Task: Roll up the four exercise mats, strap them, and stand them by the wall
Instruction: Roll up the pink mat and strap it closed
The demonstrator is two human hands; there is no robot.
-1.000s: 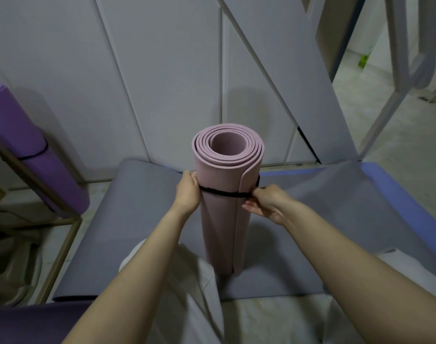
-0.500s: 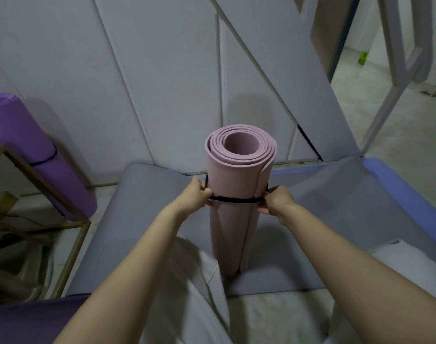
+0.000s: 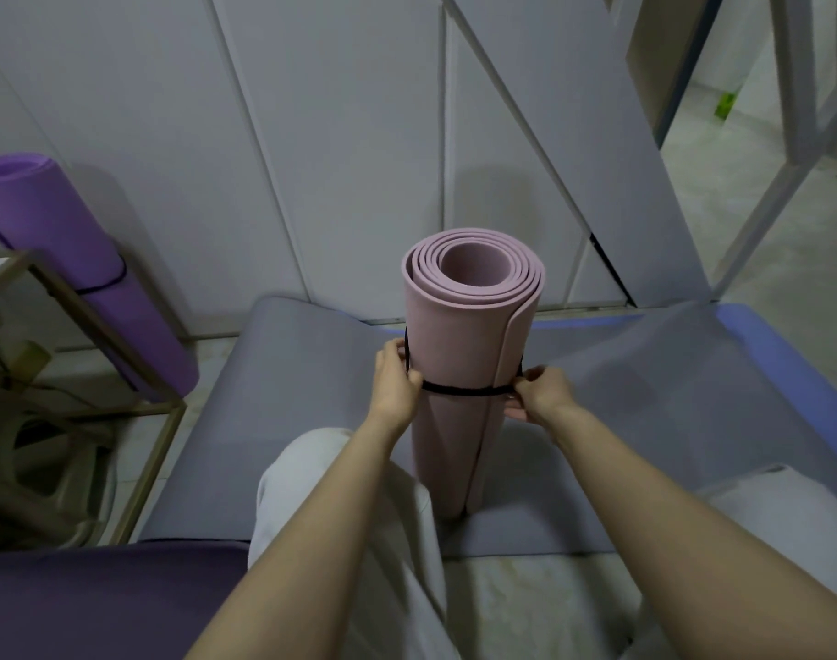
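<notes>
A rolled pink mat (image 3: 459,345) stands upright on a flat grey mat (image 3: 283,421) in front of me. A thin black strap (image 3: 459,390) circles the roll about halfway up. My left hand (image 3: 397,378) pinches the strap on the roll's left side, and my right hand (image 3: 538,393) pinches it on the right side. A rolled purple mat (image 3: 73,259) with a black strap leans against the white wall at the left. A dark purple mat (image 3: 97,607) lies flat at the bottom left.
A gold metal frame (image 3: 97,326) stands at the left in front of the purple roll. White panelled wall (image 3: 340,135) runs behind. A blue-edged mat (image 3: 788,354) lies at the right. A white ladder-like frame (image 3: 797,135) stands at the upper right. My light trousers (image 3: 340,493) are below the roll.
The strap has slid lower down the pink roll, both hands moving down with it. The view shifted so the roll sits more to the right.
</notes>
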